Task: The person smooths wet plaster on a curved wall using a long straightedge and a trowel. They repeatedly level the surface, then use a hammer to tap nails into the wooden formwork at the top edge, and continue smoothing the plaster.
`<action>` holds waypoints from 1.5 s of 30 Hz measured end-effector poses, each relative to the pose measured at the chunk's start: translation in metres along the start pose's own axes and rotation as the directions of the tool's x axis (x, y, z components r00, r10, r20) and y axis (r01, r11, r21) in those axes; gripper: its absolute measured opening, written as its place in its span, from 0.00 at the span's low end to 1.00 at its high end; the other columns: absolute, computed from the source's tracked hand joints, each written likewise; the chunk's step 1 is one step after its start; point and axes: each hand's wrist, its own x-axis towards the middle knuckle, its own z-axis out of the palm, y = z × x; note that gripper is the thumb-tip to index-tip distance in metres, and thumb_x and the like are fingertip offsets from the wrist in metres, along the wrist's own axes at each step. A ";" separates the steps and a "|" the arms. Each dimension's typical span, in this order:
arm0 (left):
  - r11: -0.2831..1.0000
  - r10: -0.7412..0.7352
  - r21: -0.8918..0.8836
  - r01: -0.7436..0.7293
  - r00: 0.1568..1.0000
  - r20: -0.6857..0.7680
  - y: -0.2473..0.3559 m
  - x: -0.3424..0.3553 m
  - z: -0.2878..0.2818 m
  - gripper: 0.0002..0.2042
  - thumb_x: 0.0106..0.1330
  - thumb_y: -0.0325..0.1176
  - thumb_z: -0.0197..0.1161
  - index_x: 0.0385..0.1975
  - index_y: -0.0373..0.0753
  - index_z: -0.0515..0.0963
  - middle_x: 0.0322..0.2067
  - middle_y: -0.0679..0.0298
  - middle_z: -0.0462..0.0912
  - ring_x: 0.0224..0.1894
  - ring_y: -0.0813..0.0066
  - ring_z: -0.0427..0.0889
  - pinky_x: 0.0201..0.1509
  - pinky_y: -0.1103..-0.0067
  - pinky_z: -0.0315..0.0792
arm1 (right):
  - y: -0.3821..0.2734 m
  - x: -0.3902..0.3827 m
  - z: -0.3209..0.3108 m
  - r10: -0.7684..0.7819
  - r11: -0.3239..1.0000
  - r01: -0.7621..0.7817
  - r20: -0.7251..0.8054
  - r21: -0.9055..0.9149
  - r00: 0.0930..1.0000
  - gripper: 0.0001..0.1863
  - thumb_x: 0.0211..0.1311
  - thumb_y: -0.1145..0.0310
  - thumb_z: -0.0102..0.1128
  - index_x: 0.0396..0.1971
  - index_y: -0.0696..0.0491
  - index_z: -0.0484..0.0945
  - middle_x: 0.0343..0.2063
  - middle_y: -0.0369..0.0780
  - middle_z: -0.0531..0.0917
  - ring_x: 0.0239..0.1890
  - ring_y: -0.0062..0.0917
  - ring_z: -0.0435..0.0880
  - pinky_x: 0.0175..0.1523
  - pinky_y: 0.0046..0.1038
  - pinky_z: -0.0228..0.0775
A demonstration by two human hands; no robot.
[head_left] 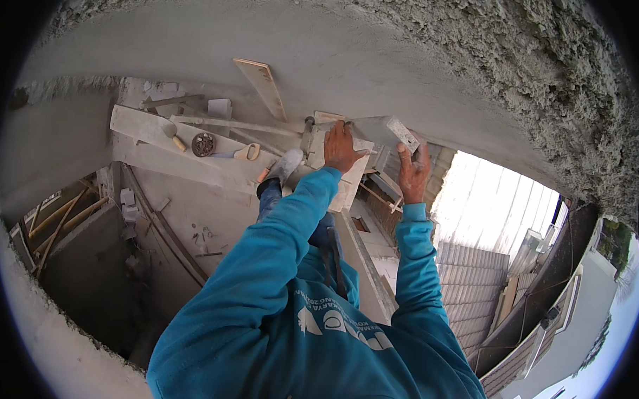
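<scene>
My right hand [413, 172] is closed around the end of a grey, mortar-smeared straightedge bar [402, 134], close to the plastered wall [296, 47]. Its thumb and fingers show on either side of the bar's end. To its left, my left hand [341, 148] reaches up against the wall's lower part, fingers stretched forward and thumb out to the side. Its fingertips seem to touch the bar's far part, though the contact is hard to make out. Below that hand lie pale, dusty boards [350, 190].
A wooden plank scaffold [143, 123] at left carries a trowel [174, 137], a round dark container [204, 145] and a handsaw [247, 153]. A board [261, 86] leans on the wall. Rough mortar [542, 80] covers the upper right. Corrugated roofing [472, 275] lies below, right.
</scene>
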 end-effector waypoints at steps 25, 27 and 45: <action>0.870 -0.034 -0.487 0.081 0.994 0.104 -0.134 -0.046 -0.135 0.19 0.75 0.32 0.53 0.61 0.29 0.73 0.47 0.48 0.84 0.46 0.60 0.84 0.54 0.68 0.76 | 0.010 0.064 0.044 0.045 0.964 -0.160 -0.464 -0.211 0.885 0.40 0.55 0.49 0.76 0.56 0.64 0.71 0.47 0.58 0.80 0.49 0.53 0.81 0.51 0.47 0.75; 0.684 -0.035 -0.699 0.210 0.966 0.256 -0.077 -0.024 -0.168 0.20 0.77 0.34 0.51 0.65 0.33 0.70 0.48 0.53 0.85 0.46 0.68 0.82 0.52 0.72 0.75 | -0.001 0.057 0.041 0.061 0.972 -0.162 -0.483 -0.170 0.874 0.38 0.56 0.50 0.75 0.56 0.63 0.71 0.47 0.57 0.80 0.49 0.53 0.81 0.50 0.47 0.75; 0.419 0.385 -0.902 -0.108 0.920 0.069 0.129 -0.009 -0.395 0.19 0.78 0.37 0.51 0.60 0.29 0.75 0.37 0.65 0.81 0.35 0.83 0.70 0.42 0.82 0.68 | -0.439 0.063 -0.232 -0.875 0.483 0.436 -0.412 -0.759 0.253 0.23 0.69 0.59 0.64 0.60 0.52 0.77 0.46 0.45 0.86 0.51 0.37 0.84 0.57 0.38 0.77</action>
